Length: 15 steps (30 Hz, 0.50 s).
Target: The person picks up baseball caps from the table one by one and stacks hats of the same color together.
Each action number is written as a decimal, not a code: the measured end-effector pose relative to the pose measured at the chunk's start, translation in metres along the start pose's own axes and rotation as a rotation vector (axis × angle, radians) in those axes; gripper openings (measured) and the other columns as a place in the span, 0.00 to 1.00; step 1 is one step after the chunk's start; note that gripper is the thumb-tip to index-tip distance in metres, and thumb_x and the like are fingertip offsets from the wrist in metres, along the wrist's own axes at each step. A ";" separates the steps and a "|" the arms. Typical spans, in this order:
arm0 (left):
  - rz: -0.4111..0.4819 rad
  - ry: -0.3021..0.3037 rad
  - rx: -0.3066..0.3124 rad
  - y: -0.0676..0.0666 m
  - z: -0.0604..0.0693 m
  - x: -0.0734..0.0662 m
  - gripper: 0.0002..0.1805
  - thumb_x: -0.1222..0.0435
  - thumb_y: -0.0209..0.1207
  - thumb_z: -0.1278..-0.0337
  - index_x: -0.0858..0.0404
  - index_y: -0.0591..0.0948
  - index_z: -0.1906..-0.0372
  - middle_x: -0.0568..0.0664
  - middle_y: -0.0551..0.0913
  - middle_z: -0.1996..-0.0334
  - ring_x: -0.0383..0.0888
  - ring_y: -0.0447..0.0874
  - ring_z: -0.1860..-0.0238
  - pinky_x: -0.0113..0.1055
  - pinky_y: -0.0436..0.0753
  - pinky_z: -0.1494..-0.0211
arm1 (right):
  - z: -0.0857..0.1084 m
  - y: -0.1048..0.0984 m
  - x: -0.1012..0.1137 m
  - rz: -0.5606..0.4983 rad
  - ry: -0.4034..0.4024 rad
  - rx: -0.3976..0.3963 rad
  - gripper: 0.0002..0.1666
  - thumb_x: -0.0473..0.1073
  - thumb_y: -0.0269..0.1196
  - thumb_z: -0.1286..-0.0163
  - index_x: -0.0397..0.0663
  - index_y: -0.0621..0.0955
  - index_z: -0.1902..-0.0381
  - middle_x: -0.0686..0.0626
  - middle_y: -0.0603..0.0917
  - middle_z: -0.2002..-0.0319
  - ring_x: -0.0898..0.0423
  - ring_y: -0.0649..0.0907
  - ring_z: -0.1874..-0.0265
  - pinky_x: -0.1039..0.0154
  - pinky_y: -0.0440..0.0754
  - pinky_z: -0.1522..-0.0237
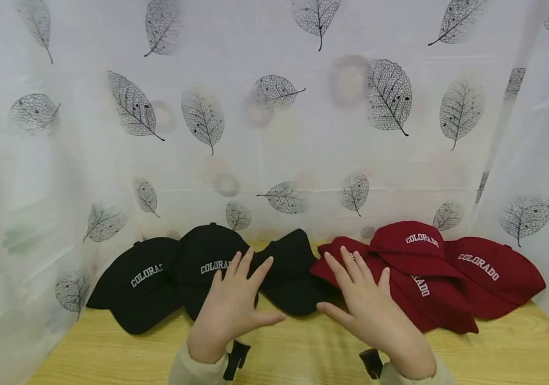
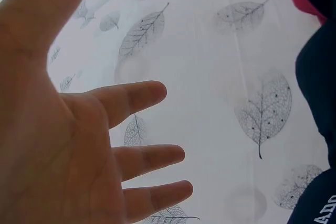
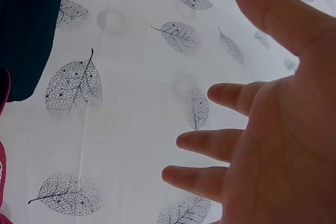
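Facing the black cap [image 1: 294,278] beside the red caps [image 1: 431,267], in the head view you have it beyond and between your left hand [image 1: 233,305] and right hand [image 1: 371,307]. Left wrist: fingers [image 2: 149,162] apart, holding nothing. Right wrist: likewise spread, empty.

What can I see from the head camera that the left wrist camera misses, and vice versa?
Only the head view shows the wooden table and the pale sleeves. Only the left wrist view shows the palm of the left hand. Both show that hand, the leaf-patterned sheet, black caps and a red cap, the caps only partly in the wrist view.
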State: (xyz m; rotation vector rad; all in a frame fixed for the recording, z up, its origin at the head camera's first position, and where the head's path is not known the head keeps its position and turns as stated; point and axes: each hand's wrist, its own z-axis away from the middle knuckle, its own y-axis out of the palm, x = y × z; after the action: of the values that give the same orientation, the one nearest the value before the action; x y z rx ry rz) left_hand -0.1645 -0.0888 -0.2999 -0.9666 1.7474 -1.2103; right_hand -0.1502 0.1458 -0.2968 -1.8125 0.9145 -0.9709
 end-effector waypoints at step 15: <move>-0.032 0.118 -0.072 0.000 0.001 -0.002 0.41 0.38 0.57 0.61 0.53 0.67 0.39 0.54 0.65 0.40 0.51 0.61 0.40 0.56 0.62 0.45 | 0.000 -0.006 0.002 0.041 -0.130 -0.124 0.37 0.53 0.66 0.49 0.47 0.70 0.42 0.43 0.71 0.45 0.47 0.69 0.45 0.38 0.59 0.48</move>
State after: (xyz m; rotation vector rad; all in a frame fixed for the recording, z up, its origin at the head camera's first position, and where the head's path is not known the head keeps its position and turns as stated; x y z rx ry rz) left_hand -0.1626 -0.0871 -0.2998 -0.9863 1.8857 -1.2538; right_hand -0.1478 0.1461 -0.2911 -1.9282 0.9450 -0.7760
